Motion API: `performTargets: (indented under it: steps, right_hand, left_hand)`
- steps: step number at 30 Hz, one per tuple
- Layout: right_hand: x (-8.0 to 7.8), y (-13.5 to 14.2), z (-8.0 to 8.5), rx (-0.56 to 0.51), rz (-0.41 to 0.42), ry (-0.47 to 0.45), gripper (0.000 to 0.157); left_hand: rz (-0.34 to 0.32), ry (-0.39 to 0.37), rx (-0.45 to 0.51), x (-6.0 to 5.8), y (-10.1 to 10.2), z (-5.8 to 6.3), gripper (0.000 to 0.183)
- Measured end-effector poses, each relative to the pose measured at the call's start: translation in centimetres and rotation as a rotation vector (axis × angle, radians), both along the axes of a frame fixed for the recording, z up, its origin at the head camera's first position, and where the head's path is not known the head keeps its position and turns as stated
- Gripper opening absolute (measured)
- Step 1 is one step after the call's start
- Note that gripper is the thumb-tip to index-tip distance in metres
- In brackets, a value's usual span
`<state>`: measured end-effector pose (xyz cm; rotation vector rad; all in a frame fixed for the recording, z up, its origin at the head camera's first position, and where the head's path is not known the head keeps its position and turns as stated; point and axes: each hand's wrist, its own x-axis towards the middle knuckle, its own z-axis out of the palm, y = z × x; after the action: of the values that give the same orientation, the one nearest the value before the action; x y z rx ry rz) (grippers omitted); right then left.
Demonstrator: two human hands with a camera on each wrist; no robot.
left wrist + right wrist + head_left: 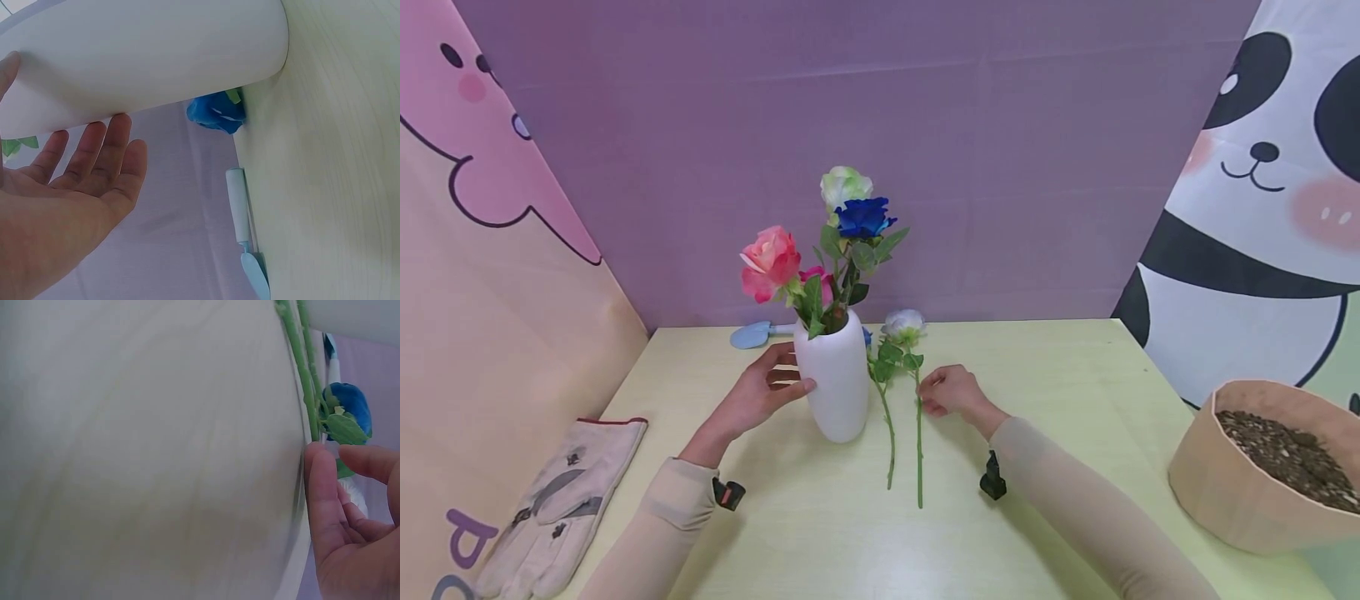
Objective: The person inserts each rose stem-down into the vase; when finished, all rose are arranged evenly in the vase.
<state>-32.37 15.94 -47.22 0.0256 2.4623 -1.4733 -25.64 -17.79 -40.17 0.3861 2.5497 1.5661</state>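
A white vase (pixel 831 387) stands on the table with several artificial roses in it: a blue rose (pixel 864 217), a pale green-white one (pixel 846 187) and pinks. My left hand (pixel 767 387) holds the vase's left side, thumb in front and fingertips against the wall (pixel 119 119). To the right of the vase lie a white rose (pixel 905 323) and a blue rose (pixel 217 112), long green stems toward me. My right hand (pixel 951 390) is at the white rose's stem (pixel 919 442), fingertips right at it, with a gap between thumb and forefinger in the right wrist view.
A light-blue trowel (pixel 751 335) lies behind the vase at the table's back edge. Work gloves (pixel 568 492) rest at the left edge. At the right stands a tan pot (pixel 1232 492) of dark soil. A purple cloth (pixel 1037 167) hangs behind the table.
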Motion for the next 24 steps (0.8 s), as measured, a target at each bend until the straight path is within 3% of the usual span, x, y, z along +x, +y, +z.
performTargets:
  steps: [24]
  right_hand:
    - [-0.86, -0.65, -0.69, 0.154, -0.002, -0.007, 0.016]
  left_hand:
    - [-0.005, -0.003, 0.006, 0.21, 0.00, 0.27, 0.074]
